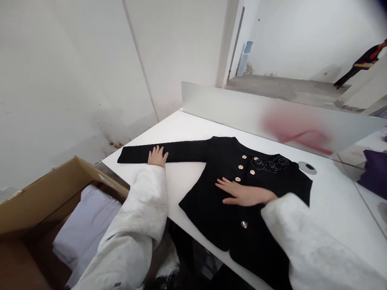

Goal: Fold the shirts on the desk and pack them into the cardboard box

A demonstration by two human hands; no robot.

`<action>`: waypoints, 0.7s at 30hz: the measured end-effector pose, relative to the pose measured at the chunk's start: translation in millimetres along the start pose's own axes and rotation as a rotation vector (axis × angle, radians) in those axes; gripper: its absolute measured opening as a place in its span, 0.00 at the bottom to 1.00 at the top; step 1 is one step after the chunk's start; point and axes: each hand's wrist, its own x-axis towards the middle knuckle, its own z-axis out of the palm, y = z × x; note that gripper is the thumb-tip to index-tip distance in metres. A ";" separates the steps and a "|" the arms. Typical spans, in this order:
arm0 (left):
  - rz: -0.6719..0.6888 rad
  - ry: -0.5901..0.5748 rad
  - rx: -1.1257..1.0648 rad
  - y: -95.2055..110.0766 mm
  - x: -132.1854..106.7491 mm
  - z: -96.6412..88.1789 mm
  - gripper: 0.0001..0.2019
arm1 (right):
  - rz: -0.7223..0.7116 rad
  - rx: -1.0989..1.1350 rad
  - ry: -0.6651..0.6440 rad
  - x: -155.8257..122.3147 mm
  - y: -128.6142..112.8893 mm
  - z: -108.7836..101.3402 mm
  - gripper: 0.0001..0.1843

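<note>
Black cloth forms the jacket (208,201) spread front-up on the white table (335,205). The left hand (157,156) lies open and flat on its outstretched sleeve (190,151); the right hand (244,195), fingers extended, gripping nothing, rests across the front near gold buttons (240,166).

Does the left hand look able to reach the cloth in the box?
Probably yes: the left hand lies flat on the black sleeve, and the box is open above the cloth.

No legible text, no readable labels, numbers or signs
</note>
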 end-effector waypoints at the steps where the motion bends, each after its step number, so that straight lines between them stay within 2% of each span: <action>1: -0.006 -0.008 -0.002 -1.1 -0.6 -0.4 0.29 | -0.008 0.059 -0.078 5.4 5.3 -16.8 0.34; 2: -0.012 -0.013 -0.004 -1.6 -1.0 -0.8 0.29 | -0.004 0.112 -0.127 13.7 10.2 -32.9 0.34; 3: -0.018 -0.016 -0.008 -1.5 -1.4 -1.2 0.29 | 0.020 0.150 -0.114 24.7 14.8 -46.9 0.33; 6: -0.025 -0.005 -0.017 0.9 -3.0 -2.3 0.29 | 0.214 0.106 0.203 69.1 27.7 -68.1 0.31; 8: -0.025 0.015 -0.020 2.3 -4.4 -3.2 0.28 | 0.377 -0.006 0.376 100.3 36.9 -64.1 0.30; 10: -0.025 0.035 -0.022 2.8 -5.8 -3.9 0.28 | 0.530 -0.072 0.414 126.5 47.3 -52.1 0.29; 12: -0.026 0.052 -0.025 2.9 -6.7 -3.9 0.28 | 0.633 -0.075 0.399 145.0 59.5 -39.7 0.29; 15: -0.034 0.069 -0.033 3.3 -8.0 -2.8 0.27 | 0.693 -0.047 0.399 160.4 81.2 -30.6 0.30; 18: -0.051 0.082 -0.043 4.1 -9.4 -1.4 0.27 | 0.744 -0.010 0.401 169.0 101.9 -32.3 0.31; 21: -0.071 0.088 -0.049 4.2 -9.7 -1.5 0.27 | 0.787 -0.011 0.471 175.2 113.5 -34.3 0.32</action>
